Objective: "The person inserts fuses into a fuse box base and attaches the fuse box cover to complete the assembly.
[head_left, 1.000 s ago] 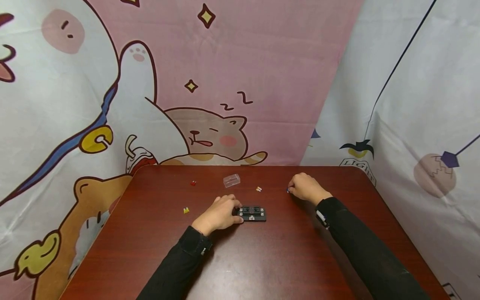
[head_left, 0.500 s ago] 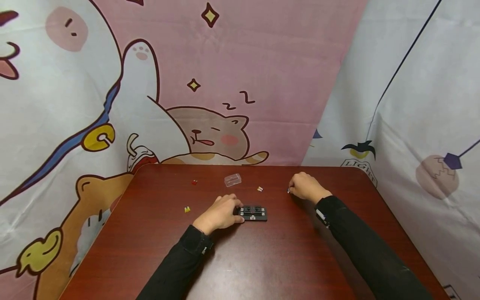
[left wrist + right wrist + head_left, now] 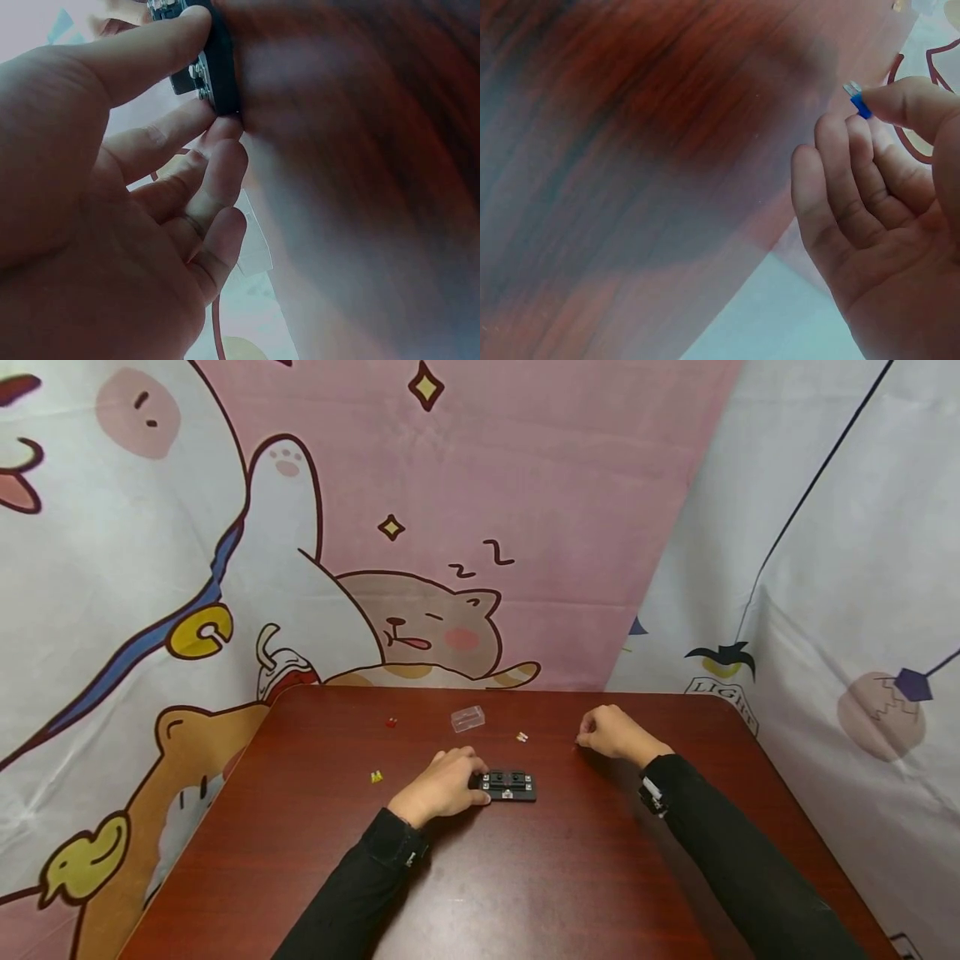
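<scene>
My left hand (image 3: 442, 783) pinches the left end of a black block (image 3: 510, 785) with metal screws, thumb in front and fingers behind. The block lies on the table. In the left wrist view, the thumb presses the block (image 3: 219, 71) while the other fingers curl near it. My right hand (image 3: 617, 732), toward the back right, pinches a small blue piece with two metal prongs (image 3: 861, 103) between thumb and finger. Its other fingers are loosely bent. From the head view, the blue piece is mostly hidden by the fingertips.
On the brown table (image 3: 525, 877) lie a clear plastic cover (image 3: 468, 719), a small white piece (image 3: 522, 737), a small red piece (image 3: 392, 722) and a small yellow piece (image 3: 377, 777). A cartoon-printed cloth (image 3: 555, 527) hangs behind the table.
The right hand stays near the same spot, its wrist turned slightly, and the blue piece shows less at its fingertips. The left hand keeps its grip on the block. The head view shifts slightly.
</scene>
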{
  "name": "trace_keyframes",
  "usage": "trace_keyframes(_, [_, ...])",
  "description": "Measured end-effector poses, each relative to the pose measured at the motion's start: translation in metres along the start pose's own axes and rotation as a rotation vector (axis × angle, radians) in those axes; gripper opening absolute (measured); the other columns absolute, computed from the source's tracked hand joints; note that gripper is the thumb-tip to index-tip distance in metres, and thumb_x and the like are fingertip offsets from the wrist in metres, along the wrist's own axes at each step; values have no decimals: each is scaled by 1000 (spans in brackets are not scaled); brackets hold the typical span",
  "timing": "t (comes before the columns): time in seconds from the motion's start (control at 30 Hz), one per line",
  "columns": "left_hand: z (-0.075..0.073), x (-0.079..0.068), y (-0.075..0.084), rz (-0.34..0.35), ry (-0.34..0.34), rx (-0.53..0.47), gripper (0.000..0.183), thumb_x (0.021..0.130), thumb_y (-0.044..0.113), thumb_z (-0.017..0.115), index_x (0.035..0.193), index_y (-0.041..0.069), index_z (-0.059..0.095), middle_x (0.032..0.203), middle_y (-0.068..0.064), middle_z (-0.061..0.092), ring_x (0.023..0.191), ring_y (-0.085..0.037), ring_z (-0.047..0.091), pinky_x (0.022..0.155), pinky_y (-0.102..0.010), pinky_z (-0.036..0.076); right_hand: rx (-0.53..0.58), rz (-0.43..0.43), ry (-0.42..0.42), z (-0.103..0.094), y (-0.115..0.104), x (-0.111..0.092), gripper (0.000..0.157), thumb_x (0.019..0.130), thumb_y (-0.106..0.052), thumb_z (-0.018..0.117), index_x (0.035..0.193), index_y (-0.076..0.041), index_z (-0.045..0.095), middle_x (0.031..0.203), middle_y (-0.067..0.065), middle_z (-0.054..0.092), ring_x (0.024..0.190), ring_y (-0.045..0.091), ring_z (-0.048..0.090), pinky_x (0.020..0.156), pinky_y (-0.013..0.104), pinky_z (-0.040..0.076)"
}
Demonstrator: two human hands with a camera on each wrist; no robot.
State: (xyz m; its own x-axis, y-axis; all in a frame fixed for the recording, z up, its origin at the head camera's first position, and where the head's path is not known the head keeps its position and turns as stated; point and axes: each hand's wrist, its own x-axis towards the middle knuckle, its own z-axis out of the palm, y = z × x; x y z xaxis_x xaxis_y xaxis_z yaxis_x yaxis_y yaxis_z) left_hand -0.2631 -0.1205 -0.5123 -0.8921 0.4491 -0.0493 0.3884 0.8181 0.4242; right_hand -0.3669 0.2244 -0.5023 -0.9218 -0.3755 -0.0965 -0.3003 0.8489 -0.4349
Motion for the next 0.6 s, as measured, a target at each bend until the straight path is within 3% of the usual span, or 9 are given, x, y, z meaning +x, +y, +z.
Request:
trace_keyframes(0.37, [-2, 0, 1, 12, 3, 2, 46, 89, 40, 82, 127, 14, 75, 125, -4, 65, 112, -26, 58, 98, -43, 41, 64, -72, 91, 4, -2, -6, 8, 94, -17, 74, 86, -16, 77, 86, -1, 75, 77, 19, 60, 72, 39, 50])
trace_keyframes(0.6, [-1, -1, 0, 10, -6, -8, 46, 90, 38, 82, 128, 14, 75, 126, -5, 65, 112, -26, 57, 98, -43, 41, 91, -115, 136, 1, -19, -11, 9, 96, -19, 73, 87, -18, 76, 84, -3, 73, 74, 19, 59, 68, 39, 51])
